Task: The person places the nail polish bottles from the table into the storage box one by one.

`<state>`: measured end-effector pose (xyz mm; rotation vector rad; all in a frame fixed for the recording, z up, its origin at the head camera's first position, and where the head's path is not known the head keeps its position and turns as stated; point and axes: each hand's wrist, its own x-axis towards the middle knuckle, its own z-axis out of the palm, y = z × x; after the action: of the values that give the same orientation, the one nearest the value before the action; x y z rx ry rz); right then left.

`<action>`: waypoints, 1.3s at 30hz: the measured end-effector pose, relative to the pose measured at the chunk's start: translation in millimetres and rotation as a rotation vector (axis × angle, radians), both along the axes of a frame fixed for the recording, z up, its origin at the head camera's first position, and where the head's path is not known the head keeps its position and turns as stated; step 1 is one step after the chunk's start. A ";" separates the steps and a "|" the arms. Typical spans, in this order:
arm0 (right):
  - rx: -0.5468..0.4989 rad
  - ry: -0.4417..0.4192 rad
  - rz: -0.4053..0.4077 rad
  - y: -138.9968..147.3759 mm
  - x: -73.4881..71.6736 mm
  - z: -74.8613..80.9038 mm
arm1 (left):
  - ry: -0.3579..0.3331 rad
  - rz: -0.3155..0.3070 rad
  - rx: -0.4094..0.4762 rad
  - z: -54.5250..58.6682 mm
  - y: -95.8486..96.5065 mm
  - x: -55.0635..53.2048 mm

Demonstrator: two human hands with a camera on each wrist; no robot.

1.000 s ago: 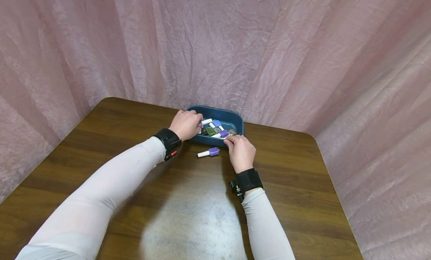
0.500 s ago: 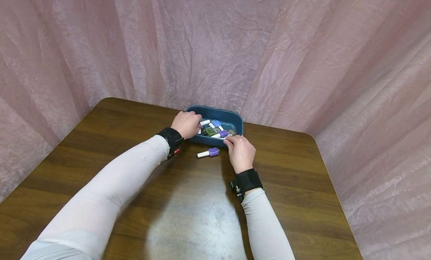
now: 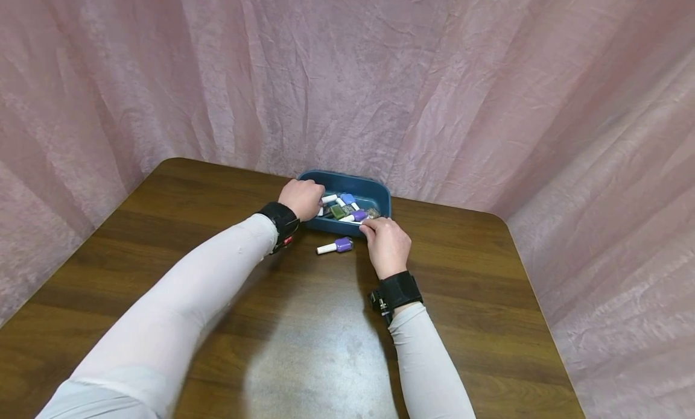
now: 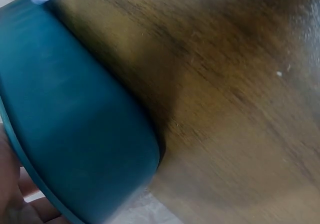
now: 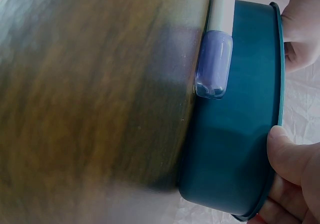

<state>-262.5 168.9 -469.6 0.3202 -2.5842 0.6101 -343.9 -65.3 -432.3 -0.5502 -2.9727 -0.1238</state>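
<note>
A dark teal plastic bin (image 3: 374,193) stands at the table's back edge. Inside lie several nail polish bottles, among them a blue bottle (image 3: 347,199), a green bottle (image 3: 337,212) and a purple bottle (image 3: 359,215). My left hand (image 3: 302,199) grips the bin's left end, its curled fingers reaching over the rim; a white-capped bottle lies right beside them. At the front right corner, my right hand (image 3: 388,244) holds the rim, the thumb (image 5: 282,151) pressed on the front edge. Another purple nail polish bottle (image 3: 343,245) lies on the table before the bin.
The brown wooden table (image 3: 461,286) stretches towards me and to both sides. Right behind the bin hangs a pink curtain (image 3: 347,93), which also closes off both sides.
My left hand has shifted very slightly, and its forearm has swung a little to the right. The right hand stays at the rim. The bin and the loose bottle stay in place.
</note>
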 end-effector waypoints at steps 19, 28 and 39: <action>-0.007 -0.003 0.001 0.2 -0.9 -0.9 | -0.097 0.035 -0.078 5.9 6.4 -2.9; 0.000 0.014 0.000 0.0 0.2 -1.2 | -0.087 0.037 -0.087 9.8 8.3 3.2; 0.001 0.021 0.004 -0.3 0.9 -0.7 | -0.091 0.034 -0.093 8.7 8.6 0.8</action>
<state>-261.5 168.6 -470.2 0.3307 -2.5641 0.6042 -343.2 -56.7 -423.6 -0.5179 -3.0878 -0.0076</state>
